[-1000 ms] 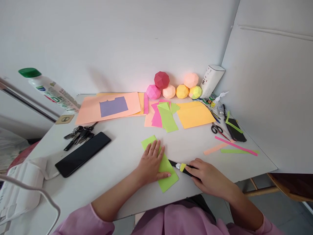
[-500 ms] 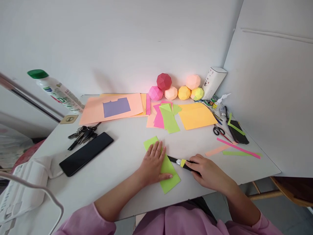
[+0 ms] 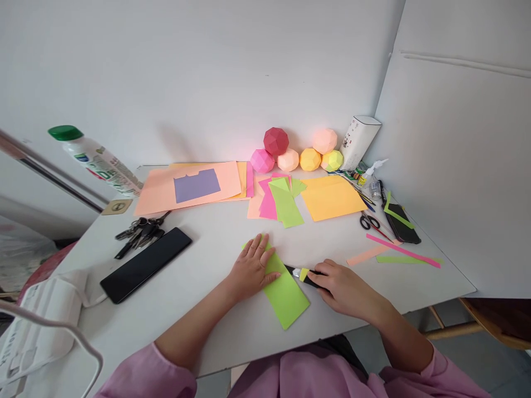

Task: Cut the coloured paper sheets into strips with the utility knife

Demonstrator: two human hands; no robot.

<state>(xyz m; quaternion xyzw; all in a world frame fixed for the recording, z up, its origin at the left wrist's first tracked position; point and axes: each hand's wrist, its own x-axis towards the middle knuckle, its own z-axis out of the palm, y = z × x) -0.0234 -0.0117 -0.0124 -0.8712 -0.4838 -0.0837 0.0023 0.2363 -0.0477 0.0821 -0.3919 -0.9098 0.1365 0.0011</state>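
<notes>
A narrow green sheet of paper (image 3: 286, 301) lies slantwise on the white table. My left hand (image 3: 251, 268) rests flat on its upper part, fingers stretched out and thumb spread towards the right edge. My right hand (image 3: 342, 287) is closed around a black and yellow utility knife (image 3: 305, 275). The knife's dark blade points left and reaches the paper's right edge; its tip is too small to make out, so I cannot tell whether it is over or under the sheet.
Behind are green and pink paper pieces (image 3: 286, 204), an orange sheet (image 3: 334, 196), large peach sheets (image 3: 153, 190) and several faceted paper balls (image 3: 276, 141). Scissors (image 3: 367, 221), glue and paper strips (image 3: 404, 250) lie right. Left are keys (image 3: 143, 232), a black phone (image 3: 145, 265) and a bottle (image 3: 103, 166).
My left hand has slid up and left along the green paper, uncovering its lower part. The knife in my right hand has shifted slightly left, and its blade shows less beyond the paper's edge.
</notes>
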